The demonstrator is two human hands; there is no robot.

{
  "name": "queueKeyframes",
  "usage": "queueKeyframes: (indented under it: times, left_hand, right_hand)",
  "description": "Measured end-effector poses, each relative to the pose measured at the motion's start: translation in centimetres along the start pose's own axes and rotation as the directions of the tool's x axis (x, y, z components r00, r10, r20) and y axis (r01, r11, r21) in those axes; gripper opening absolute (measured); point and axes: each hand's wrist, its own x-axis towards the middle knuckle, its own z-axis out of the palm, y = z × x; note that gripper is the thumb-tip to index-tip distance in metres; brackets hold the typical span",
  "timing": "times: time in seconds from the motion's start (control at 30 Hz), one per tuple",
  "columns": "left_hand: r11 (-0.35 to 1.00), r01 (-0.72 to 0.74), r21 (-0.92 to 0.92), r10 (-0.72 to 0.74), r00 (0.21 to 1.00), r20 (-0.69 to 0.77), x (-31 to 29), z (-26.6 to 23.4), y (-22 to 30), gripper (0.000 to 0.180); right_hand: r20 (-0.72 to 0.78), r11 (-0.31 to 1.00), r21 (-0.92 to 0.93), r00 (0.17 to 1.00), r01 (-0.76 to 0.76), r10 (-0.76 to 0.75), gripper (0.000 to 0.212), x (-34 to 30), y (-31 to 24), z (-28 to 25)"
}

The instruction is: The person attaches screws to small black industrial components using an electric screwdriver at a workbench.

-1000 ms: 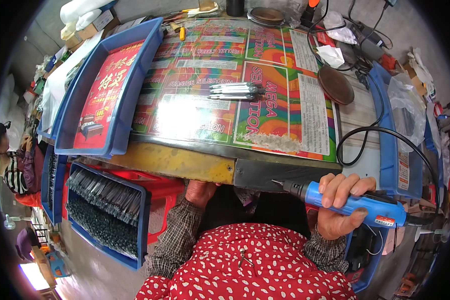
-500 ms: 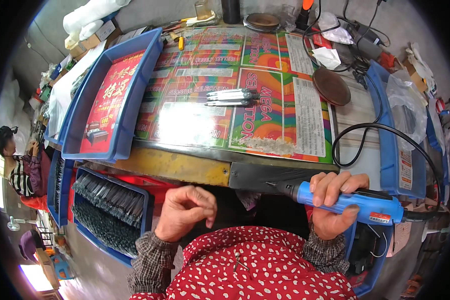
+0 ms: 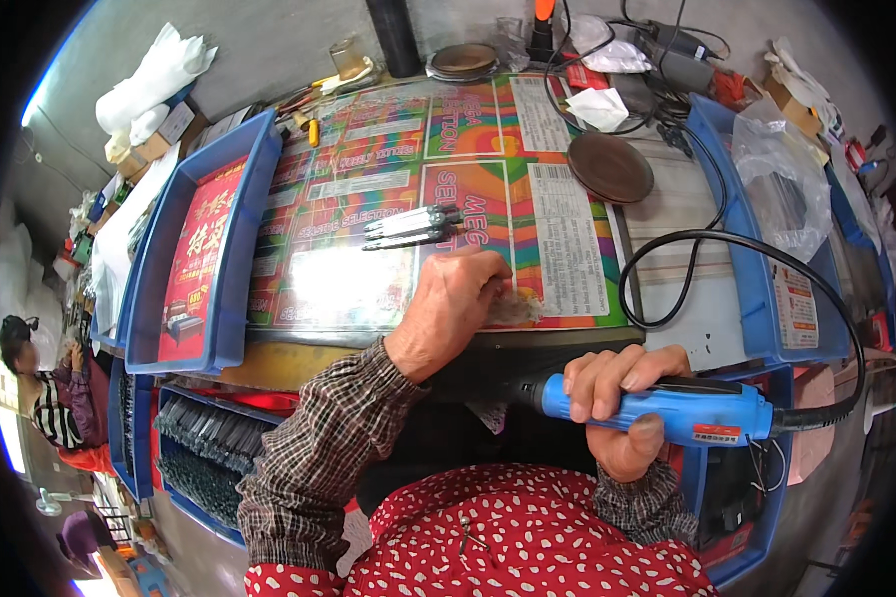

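My right hand [image 3: 622,418] is wrapped round a blue electric screwdriver [image 3: 702,410], held nearly level in front of the bench edge with its dark tip pointing left. A black cord [image 3: 811,420] leaves its right end. My left hand [image 3: 453,303] reaches over the bench front, back upward, fingers bent together and low over a worn patch of the colourful printed sheet [image 3: 567,244]. Its fingertips are partly hidden, so what they hold, if anything, cannot be made out. Just beyond it, several slim silver-and-black pen-like pieces [image 3: 413,227] lie side by side on the sheet.
A blue tray with a red printed sheet [image 3: 204,259] stands at the left; below it, a blue bin [image 3: 204,497] holds many dark slender pieces. Another blue tray [image 3: 737,239] is at the right, near a round brown disc [image 3: 610,167]. A person [image 3: 55,398] sits far left.
My left hand has moved forward and right, from before the bench to over the printed sheet. My right hand keeps the screwdriver; the view has shifted slightly.
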Motion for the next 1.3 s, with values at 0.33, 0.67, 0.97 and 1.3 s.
queueKeyframes:
  times: [0.33,0.67,0.97,1.3]
  left_hand:
    - [0.988,-0.031,0.152,0.047,0.993,-0.106,0.1,-1.5,-0.2,0.013]
    - [0.9,0.323,-0.293,-0.338,0.941,-0.001,-3.0,-3.1,0.0,0.007]
    - [0.939,0.268,-0.213,-0.294,0.95,-0.102,-3.7,-2.6,-0.9,0.008]
    - [0.992,-0.029,0.119,0.047,0.987,-0.153,-2.2,-1.1,-0.6,0.009]
  right_hand:
    - [-0.025,0.999,0.036,1.0,-0.013,0.013,0.035,-0.1,0.1,-0.3]
    - [-0.033,1.0,0.02,0.999,-0.008,0.009,0.035,0.0,0.0,-0.1]
    - [-0.029,0.992,0.123,0.999,0.023,-0.019,0.033,-0.1,0.4,-0.4]
    - [-0.047,1.0,0.028,0.999,-0.004,0.005,0.035,-0.1,0.1,0.2]
